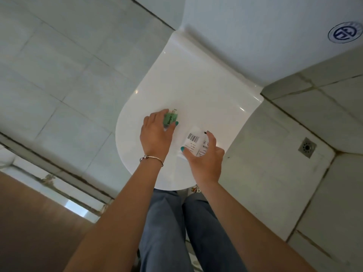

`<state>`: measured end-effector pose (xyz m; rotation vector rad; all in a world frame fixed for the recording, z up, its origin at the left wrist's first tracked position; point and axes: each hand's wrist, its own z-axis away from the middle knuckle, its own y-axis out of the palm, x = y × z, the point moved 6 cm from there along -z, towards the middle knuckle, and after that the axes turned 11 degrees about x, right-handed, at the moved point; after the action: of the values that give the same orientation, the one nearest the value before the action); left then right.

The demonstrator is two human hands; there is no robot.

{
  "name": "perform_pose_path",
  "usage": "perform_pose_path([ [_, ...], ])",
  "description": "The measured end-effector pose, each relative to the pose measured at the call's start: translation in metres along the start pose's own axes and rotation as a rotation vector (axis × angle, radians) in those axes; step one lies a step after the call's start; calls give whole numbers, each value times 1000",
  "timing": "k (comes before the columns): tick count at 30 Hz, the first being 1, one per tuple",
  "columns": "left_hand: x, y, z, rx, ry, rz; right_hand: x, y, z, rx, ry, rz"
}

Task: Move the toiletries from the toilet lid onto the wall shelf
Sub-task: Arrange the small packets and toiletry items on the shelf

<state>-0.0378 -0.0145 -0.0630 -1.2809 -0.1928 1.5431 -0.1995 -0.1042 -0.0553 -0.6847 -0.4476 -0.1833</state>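
**Pickup under way at the toilet lid**

Toilet lid (196, 91), white and closed, is taking up the middle of the view, with the cistern (255, 36) rising behind it and tiled floor on both sides. Legs in blue jeans (163, 222) are standing at its front edge. No wall shelf is showing from this angle.

Both arms are reaching down over the lid. The left hand (155, 134), with a bracelet (151, 159) at the wrist, is curling its fingers over a green Simple tube (171, 118) that appears to be lying on the lid near the left edge. The right hand (204, 156) is closing thumb and fingers around a white barcoded bottle (193, 142) just beside it; whether that bottle is lifted or touching the lid is unclear.

Judging from this, the grasping step is in hand and nothing is on the shelf yet. The next move calls for firming both grips, lifting clear of the lid, and turning to find the shelf.
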Motion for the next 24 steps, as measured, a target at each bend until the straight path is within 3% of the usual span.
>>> perform_pose_path([
  [10,0,9,-10,111,33,-9,-2,-1,-3,50,-69,-140],
  [14,-13,3,-6,180,-27,171,10,-18,1,51,-113,-298],
  [19,-72,-55,8,203,-41,421,61,-71,25,-19,-251,-492],
  [24,-160,-144,36,204,77,609,138,-157,82,-104,-417,-637],
])
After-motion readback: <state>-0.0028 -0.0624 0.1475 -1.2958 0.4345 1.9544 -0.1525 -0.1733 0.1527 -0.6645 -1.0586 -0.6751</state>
